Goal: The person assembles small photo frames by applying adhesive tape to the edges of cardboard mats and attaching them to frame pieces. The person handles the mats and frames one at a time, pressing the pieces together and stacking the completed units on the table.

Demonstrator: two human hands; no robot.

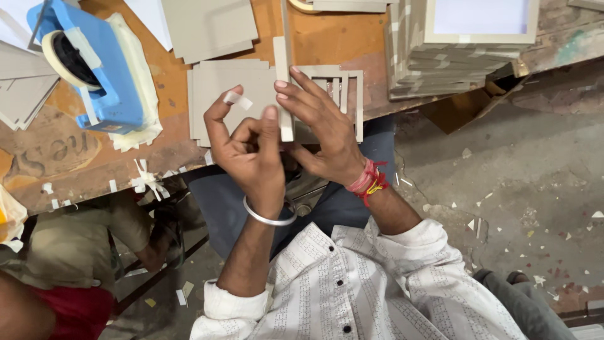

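My left hand (pixel 248 148), with a metal bangle on the wrist, has a small piece of pale tape (pixel 236 99) stuck on the tip of its forefinger. My right hand (pixel 321 129), with red threads on the wrist, holds a narrow grey cardboard strip (pixel 286 88) upright between thumb and fingers. Both hands hover over the wooden table's front edge. Under them lie flat grey cardboard sheets (pixel 220 88) and a cardboard frame with slots (pixel 349 94).
A blue tape dispenser (pixel 104 66) with a pale tape roll stands at the left on the wooden table (pixel 327 41). A tall stack of cardboard frames (pixel 453 53) fills the back right. Another person sits low at the left (pixel 69 252). Paper scraps litter the floor.
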